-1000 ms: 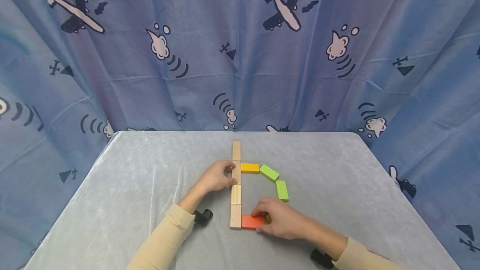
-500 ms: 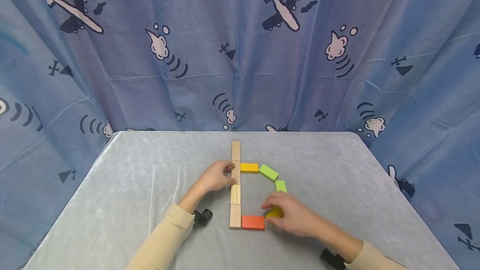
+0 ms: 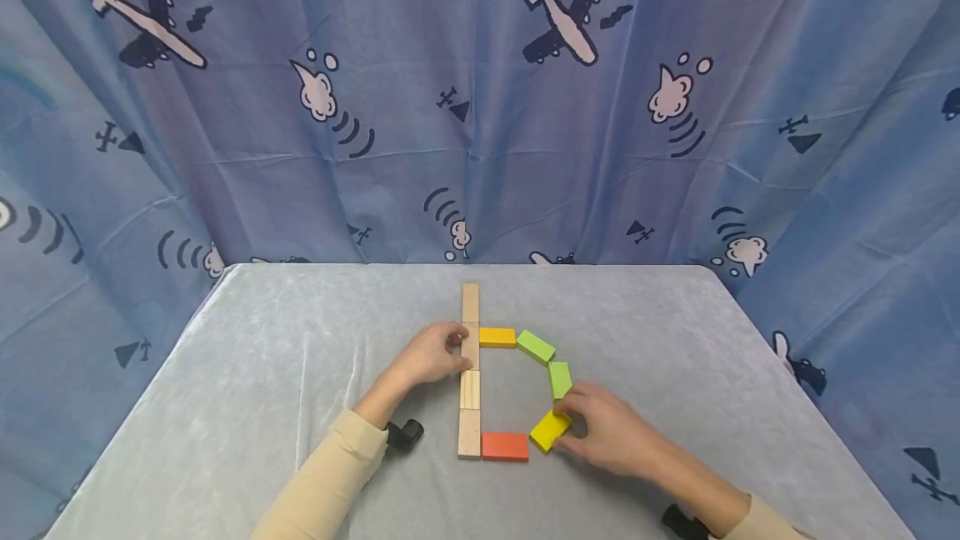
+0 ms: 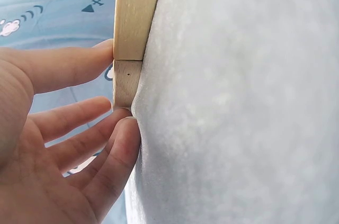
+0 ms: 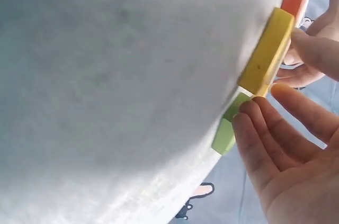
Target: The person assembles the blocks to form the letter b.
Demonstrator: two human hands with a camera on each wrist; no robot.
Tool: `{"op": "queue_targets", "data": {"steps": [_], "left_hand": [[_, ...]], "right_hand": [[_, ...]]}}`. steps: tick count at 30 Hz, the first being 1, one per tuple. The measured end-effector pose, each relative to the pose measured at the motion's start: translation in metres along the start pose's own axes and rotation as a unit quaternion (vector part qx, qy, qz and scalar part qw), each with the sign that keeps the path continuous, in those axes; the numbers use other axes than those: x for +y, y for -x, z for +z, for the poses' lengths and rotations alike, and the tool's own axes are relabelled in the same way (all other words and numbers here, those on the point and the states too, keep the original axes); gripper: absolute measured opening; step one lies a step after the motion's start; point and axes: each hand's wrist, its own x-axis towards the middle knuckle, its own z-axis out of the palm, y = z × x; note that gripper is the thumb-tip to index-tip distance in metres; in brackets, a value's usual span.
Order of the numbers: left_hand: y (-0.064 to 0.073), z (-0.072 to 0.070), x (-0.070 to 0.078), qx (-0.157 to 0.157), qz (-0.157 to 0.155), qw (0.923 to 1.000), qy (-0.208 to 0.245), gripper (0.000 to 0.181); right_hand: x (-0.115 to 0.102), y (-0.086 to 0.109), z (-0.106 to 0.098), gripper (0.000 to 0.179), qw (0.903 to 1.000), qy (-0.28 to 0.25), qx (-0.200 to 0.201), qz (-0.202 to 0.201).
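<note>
A column of several plain wooden blocks (image 3: 469,391) runs away from me, flat on the grey cloth. My left hand (image 3: 432,352) rests against its left side, thumb and fingertips touching it at the second block from the far end. My right hand (image 3: 615,430) holds a yellow block (image 3: 550,431) between thumb and fingers, at a slant on the cloth. This block lies between a red block (image 3: 505,447) and the nearer green block (image 3: 559,380). In the right wrist view, the thumb touches the yellow block's (image 5: 267,49) side and the fingertips are near its lower end.
An orange-yellow block (image 3: 497,337) and another green block (image 3: 536,347) continue the curve from the wooden column. A grey cloth (image 3: 262,340) covers the table. Behind its far edge hangs a blue curtain (image 3: 405,107) with airplane prints. Black wrist devices (image 3: 405,435) sit at both wrists.
My right hand has moved from the red block to the right, turning the yellow block to a slant; more of it now shows. The left hand stays on the wooden column.
</note>
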Motion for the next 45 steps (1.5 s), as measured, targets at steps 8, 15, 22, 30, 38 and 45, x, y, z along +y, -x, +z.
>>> {"op": "queue_targets", "data": {"steps": [8,15,22,30,38,45], "left_hand": [[-0.001,0.0,-0.001,-0.001,-0.001,1.0,0.0,0.046],[0.0,0.0,-0.001,0.0,0.005,1.0,-0.001,0.046],[0.0,0.0,-0.002,0.004,0.007,1.0,-0.001,0.046],[-0.002,0.002,-0.005,0.003,0.01,0.9999,-0.005,0.047],[-0.002,0.001,-0.004,0.003,0.011,0.9999,-0.001,0.047],[-0.002,0.001,-0.003,0.003,0.006,1.0,0.0,0.047]], "right_hand": [[0.004,-0.002,0.004,0.035,0.9993,-0.017,-0.005,-0.033],[0.004,-0.005,-0.006,0.03,0.9994,-0.034,0.001,-0.005],[0.012,-0.017,-0.018,0.027,0.9987,-0.016,0.042,-0.023],[0.027,-0.03,-0.023,0.03,0.9982,-0.002,0.058,-0.017],[0.041,-0.04,-0.018,0.034,0.9988,-0.024,0.035,-0.026],[0.041,-0.042,-0.014,0.034,0.9988,-0.036,0.019,-0.025]]}}
